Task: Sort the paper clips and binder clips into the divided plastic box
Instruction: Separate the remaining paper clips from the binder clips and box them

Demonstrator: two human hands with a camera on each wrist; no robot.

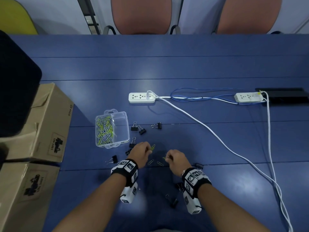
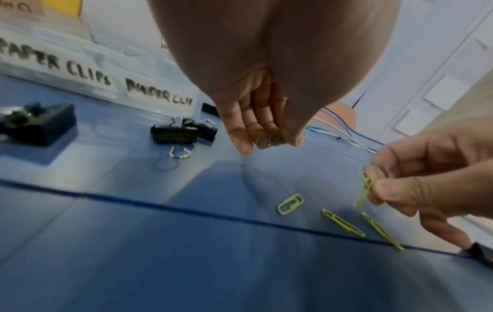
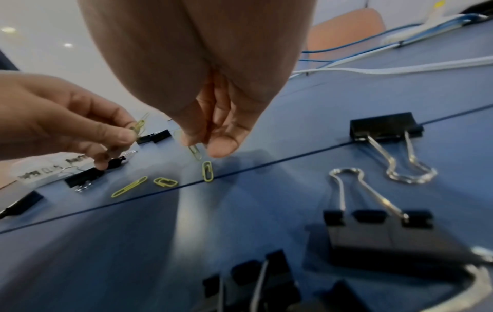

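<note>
Both hands are pinching paper clips low in the frame: the left hand (image 1: 141, 152) a green clip (image 1: 152, 147), the right hand (image 1: 176, 159) another clip (image 3: 195, 152). Better to gather the thin, slippery wire loops (image 2: 290, 204) before carrying them. The clear box (image 1: 123, 129) is sitting up-left, with black binder clips (image 1: 133, 126) scattered on the table (image 1: 184, 67).

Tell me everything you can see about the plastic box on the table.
The plastic box is clear, rectangular and open-topped, standing flat on the blue table. A divider splits it: the left compartment holds green and bluish paper clips, the right looks empty. Its near wall bears handwritten labels. Neither hand touches it.
</note>
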